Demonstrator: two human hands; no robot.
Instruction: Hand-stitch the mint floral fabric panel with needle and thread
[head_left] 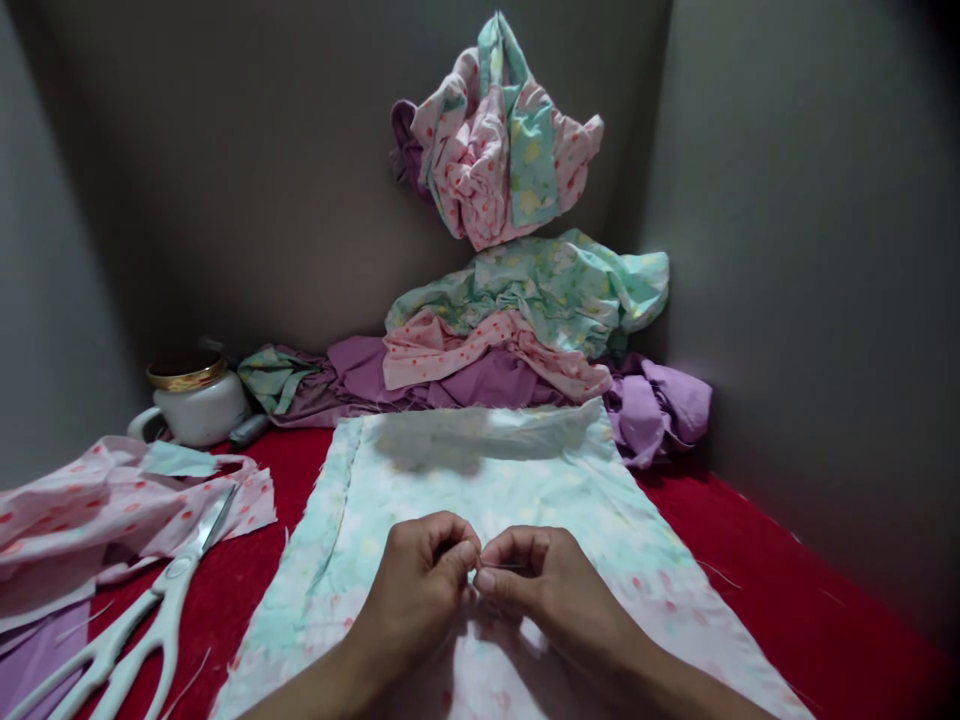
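note narrow, pinching grip of left hand point(420, 570) and right hand point(551, 572), seemingly on a fine strand point(510, 567), over patterned cloth point(480, 495) at six o'clock. find stitch-like line point(346, 490) already along cloth's nine-o'clock edge; cannot judge remaining work. log unheld scissors point(177, 570) at eight o'clock.

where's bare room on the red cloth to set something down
Widest patch: red cloth between the pale printed panel and the right grey wall, with loose threads. A narrower strip lies between panel and scissors. Crowded: the back, under the fabric pile, and the left front, under scissors and pink scraps.
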